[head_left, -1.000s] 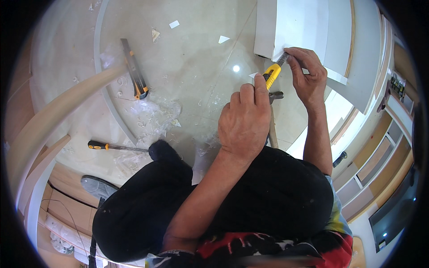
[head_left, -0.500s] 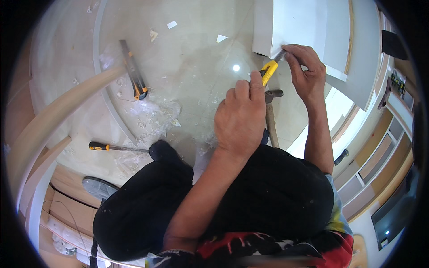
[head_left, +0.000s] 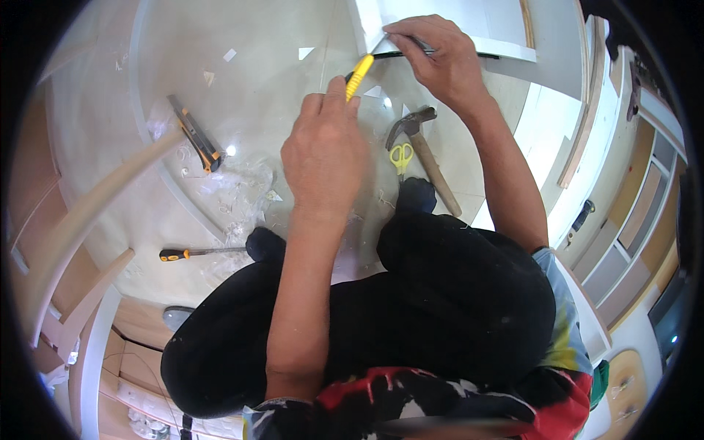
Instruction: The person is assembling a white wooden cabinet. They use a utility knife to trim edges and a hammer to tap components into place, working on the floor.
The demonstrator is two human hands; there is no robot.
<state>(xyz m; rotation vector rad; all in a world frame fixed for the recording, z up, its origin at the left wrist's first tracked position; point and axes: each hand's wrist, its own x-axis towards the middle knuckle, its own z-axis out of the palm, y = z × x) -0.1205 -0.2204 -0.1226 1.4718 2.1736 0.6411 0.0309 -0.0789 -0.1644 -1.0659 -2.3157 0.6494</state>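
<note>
My left hand [head_left: 326,150] is closed around the yellow handle of a utility knife [head_left: 358,78]. The extended blade points up at the lower corner of a white panel [head_left: 488,18]. Just beyond the blade tip, my right hand [head_left: 444,62] pinches at that corner. A thin greyish piece shows beneath its fingers, too covered to name. Below the right hand, a hammer [head_left: 433,165] with a wooden handle lies on the floor. Beside it are yellow-handled scissors [head_left: 401,155], partly behind my dark foot.
A second, black and orange utility knife [head_left: 194,136] lies at the left among plastic film and shavings [head_left: 246,191]. Closer in is a screwdriver-like tool [head_left: 174,254] with a black and orange handle. A curved wooden bar [head_left: 103,191] crosses the left side. White offcuts [head_left: 306,53] dot the floor.
Both hands and the yellow knife appear farther left and higher in view, partly because the view has shifted. The hammer and scissors now show more fully.
</note>
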